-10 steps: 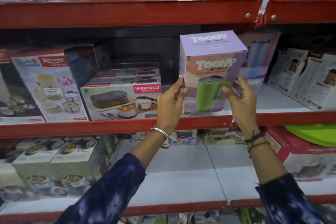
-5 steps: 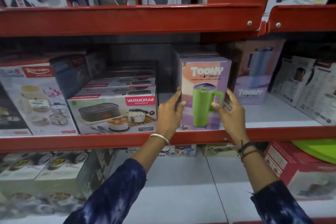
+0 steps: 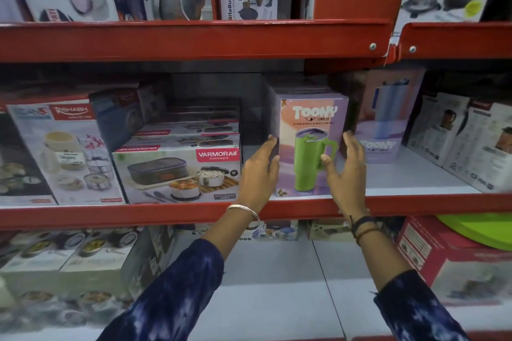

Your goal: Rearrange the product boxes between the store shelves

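A lilac Toony tumbler box, with a green mug printed on its front, stands upright at the front of the middle red shelf. My left hand lies flat along the box's left side with the fingers straight. My right hand is at the box's right edge, fingers spread, thumb in front of the printed mug. Neither hand closes around the box. A second Toony box showing a blue tumbler stands just behind and to the right.
Stacked Varmora lunch-box cartons sit left of the Toony box, with a Rishabh carton further left. Kettle boxes fill the right. The upper shelf hangs close above. A red carton and a green lid lie on the lower shelf.
The Toony box came down from tilted in the air and now stands upright on the middle shelf. Both hands have loosened from a grip to flat, spread fingers.
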